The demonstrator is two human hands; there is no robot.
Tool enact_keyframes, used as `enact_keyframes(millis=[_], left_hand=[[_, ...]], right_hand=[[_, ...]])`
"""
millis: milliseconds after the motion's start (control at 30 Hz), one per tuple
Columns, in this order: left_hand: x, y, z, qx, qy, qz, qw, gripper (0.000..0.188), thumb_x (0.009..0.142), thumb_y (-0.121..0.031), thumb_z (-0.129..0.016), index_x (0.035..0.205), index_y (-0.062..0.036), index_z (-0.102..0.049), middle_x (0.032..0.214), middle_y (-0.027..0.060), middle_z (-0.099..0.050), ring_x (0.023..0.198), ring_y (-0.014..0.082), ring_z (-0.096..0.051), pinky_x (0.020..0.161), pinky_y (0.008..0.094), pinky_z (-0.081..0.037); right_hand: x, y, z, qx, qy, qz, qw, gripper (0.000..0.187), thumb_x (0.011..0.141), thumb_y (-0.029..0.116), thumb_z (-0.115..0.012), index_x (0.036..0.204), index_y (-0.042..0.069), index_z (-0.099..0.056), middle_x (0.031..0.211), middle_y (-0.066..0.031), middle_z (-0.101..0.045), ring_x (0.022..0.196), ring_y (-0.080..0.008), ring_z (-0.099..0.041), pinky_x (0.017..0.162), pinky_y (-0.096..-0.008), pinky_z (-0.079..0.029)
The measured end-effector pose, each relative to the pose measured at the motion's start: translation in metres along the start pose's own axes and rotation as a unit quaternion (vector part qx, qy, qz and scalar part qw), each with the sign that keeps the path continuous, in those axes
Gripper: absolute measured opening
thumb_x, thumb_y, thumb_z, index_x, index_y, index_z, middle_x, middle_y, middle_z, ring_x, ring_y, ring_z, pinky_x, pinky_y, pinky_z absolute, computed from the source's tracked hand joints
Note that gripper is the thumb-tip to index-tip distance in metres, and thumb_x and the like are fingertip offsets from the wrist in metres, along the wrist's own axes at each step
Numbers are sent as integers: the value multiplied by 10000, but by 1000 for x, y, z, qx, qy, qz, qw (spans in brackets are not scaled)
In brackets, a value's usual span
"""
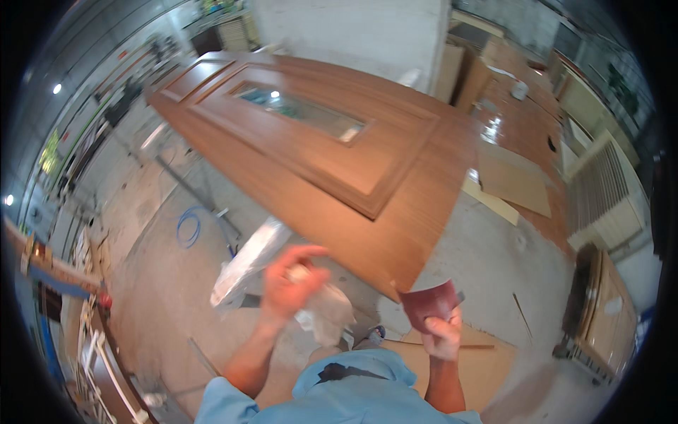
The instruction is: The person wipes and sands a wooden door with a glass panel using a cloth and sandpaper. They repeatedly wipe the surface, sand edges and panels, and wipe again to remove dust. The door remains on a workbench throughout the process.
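A brown wooden door (417, 205) with raised panel moulding and a narrow glass pane (304, 113) lies flat in front of me. Its near corner points toward my body. My right hand (443, 336) pinches a curved, dark red sheet of sandpaper (429, 304) beside that corner, apart from the door. My left hand (293, 283), smeared by motion, is raised off the door's near left edge with fingers curled. From it hangs a pale beige cloth (330, 311), gripped between thumb and fingers.
A plastic-wrapped support (251, 261) juts out under the door's left edge. A blue hose (189, 227) is coiled on the floor at left. Cardboard sheets (512, 177) and a louvred cream panel (607, 187) lie to the right, near a wheeled stack of boards (600, 311).
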State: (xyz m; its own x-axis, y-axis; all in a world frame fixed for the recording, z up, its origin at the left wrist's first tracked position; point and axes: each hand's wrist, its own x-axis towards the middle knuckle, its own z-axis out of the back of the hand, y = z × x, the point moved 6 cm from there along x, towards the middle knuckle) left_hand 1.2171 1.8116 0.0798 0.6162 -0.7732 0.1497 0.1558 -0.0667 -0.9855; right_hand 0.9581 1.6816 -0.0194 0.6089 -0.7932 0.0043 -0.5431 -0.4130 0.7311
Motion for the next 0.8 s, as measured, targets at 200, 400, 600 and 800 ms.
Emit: enact_keyframes(millis=[200, 400, 600, 800], left_hand=[[86, -9, -40, -25, -113, -174, 978, 182, 882, -105, -759, 1044, -52, -697, 852, 1, -659, 772, 96, -592, 688, 246, -485], [105, 82, -127, 535, 244, -339, 734, 491, 899, -338, -739, 1321, -111, -630, 1447, 121, -564, 1363, 369, -492, 1115, 566, -348], [156, 133, -136, 456, 317, -412, 723, 525, 930, -347, -675, 1398, -119, -601, 1552, 137, -475, 1483, 327, -375, 1184, 545, -291], [181, 136, -140, 408, 310, -447, 733, 423, 912, -219, -665, 1313, -83, -671, 1432, 153, -596, 1390, 325, -502, 1157, 481, -366]], right_hand=[[-7, 61, 79, 66, -180, 128, 973, 476, 819, 4, -667, 1285, -5, -569, 1225, -123, -663, 1124, -265, -635, 1018, -440, -498], [-74, 72, 106, 45, -368, 229, 900, 390, 885, 10, -651, 1269, 4, -585, 1214, -104, -656, 1125, -228, -619, 1028, -411, -473], [-146, 7, 74, -187, -563, 219, 775, 274, 969, 92, -654, 1224, -7, -638, 1093, -49, -678, 987, -116, -597, 849, -311, -481], [-107, -93, 3, -420, -563, 229, 674, 271, 945, 13, -593, 1201, -61, -643, 1157, -162, -693, 1109, -211, -616, 939, -386, -477]])
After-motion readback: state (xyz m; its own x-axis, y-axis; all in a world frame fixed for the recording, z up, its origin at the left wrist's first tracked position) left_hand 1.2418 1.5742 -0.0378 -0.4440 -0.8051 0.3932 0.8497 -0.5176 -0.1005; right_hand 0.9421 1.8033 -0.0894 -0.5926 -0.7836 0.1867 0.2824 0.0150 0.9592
